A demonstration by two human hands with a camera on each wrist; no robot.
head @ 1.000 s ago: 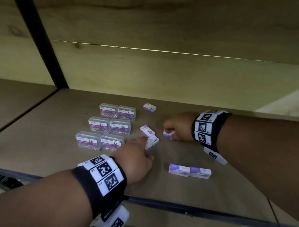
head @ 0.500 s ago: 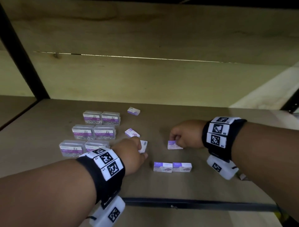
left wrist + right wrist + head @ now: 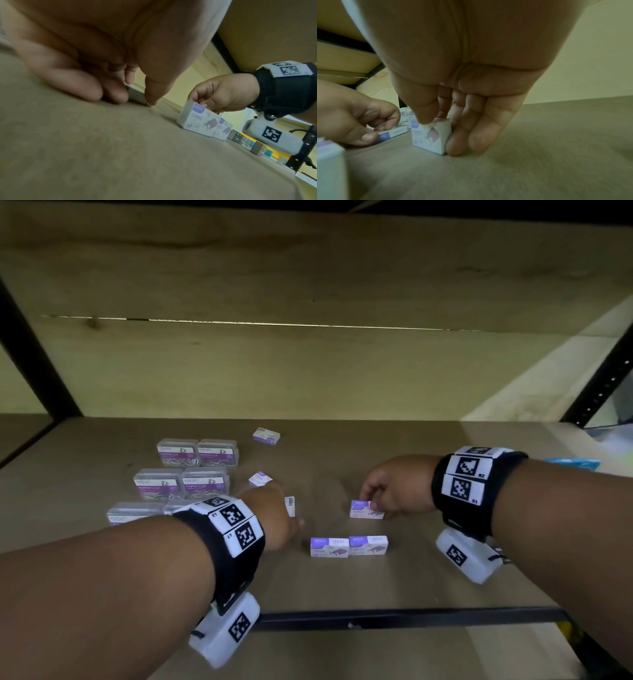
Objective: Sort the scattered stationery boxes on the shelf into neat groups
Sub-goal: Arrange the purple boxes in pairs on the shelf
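Brown shelf board (image 3: pixel 411 583), pale wooden back wall (image 3: pixel 308 371), both hands pinching staple boxes (image 3: pixel 365 510)

Head view looks down over the shelf (image 3: pixel 428 577); both wrist views skim it close, sharing both hands.

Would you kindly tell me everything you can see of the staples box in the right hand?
The staples box is a small white carton that looks like cardboard, with a purple band at one end, "STAPLES" lettering and a stapler drawing on its face. It stands on its long edge on the shelf board, behind the pair of matching boxes and apart from them. The right hand pinches it from above, thumb in front, fingers behind.
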